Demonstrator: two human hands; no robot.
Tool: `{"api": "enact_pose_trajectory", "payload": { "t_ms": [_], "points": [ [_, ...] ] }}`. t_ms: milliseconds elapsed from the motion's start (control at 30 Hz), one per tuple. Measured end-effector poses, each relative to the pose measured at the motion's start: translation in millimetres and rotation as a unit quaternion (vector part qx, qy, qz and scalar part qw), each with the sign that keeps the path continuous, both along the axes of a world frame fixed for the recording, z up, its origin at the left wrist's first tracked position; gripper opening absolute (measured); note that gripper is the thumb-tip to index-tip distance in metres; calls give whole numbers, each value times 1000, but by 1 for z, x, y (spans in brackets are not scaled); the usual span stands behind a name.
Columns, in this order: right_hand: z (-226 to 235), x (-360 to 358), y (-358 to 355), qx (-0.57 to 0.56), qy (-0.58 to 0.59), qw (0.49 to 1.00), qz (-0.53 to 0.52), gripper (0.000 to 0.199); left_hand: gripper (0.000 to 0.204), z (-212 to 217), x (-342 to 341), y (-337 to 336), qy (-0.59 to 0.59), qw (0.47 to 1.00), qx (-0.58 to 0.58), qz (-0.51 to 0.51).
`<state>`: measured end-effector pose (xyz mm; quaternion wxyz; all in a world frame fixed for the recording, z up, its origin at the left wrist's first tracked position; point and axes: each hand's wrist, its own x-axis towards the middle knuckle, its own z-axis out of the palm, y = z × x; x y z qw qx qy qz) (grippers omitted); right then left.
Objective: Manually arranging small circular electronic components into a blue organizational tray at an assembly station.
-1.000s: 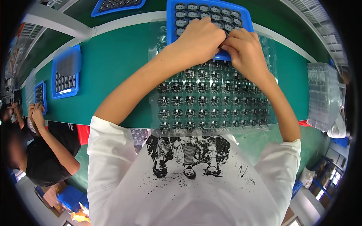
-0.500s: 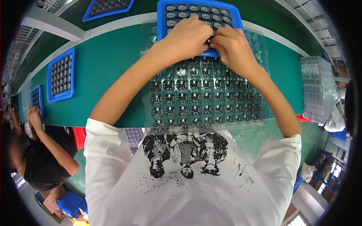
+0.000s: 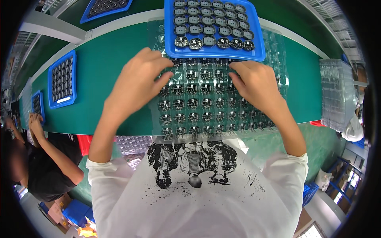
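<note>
A clear plastic blister tray (image 3: 278, 55) lies on the green belt (image 3: 107, 67) in front of me, its pockets filled with small round dark circuit boards (image 3: 193, 103). A blue tray (image 3: 214, 53) holding several more round boards overlaps its far end. My left hand (image 3: 137, 85) rests on the clear tray's left side, fingers spread with the tips on the boards. My right hand (image 3: 258, 85) lies on the right side, its fingers curled down onto the pockets and hiding what is under them.
More blue trays of boards sit on the belt at left (image 3: 61, 77), far left (image 3: 37, 105) and top left (image 3: 105, 6). A stack of clear trays (image 3: 337, 95) stands at right. Another person in black (image 3: 43, 166) works at lower left.
Both hands have drawn back from the blue tray's near edge onto the clear tray and moved apart. The view has shifted, bringing the trays lower in the picture.
</note>
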<state>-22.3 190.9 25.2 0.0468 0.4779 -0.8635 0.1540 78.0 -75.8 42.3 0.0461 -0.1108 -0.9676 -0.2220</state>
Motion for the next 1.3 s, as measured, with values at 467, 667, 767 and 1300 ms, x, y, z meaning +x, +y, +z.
{"api": "enact_pose_trajectory", "payload": {
  "t_ms": [467, 667, 767, 1300],
  "points": [
    [48, -11, -23, -77, 14, 997, 23, 8, 7, -42, -1, 20, 79, 993, -44, 75],
    [30, -37, -56, -21, 83, 995, 49, 9, 12, -47, -2, 21, 120, 990, -9, 72],
    [27, -37, -63, 10, 76, 996, 49, 8, 11, -50, -3, 21, 140, 988, -5, 64],
    [26, -37, -68, 50, 50, 996, 50, 8, 15, -52, -1, 20, 169, 983, 0, 67]
  ]
}}
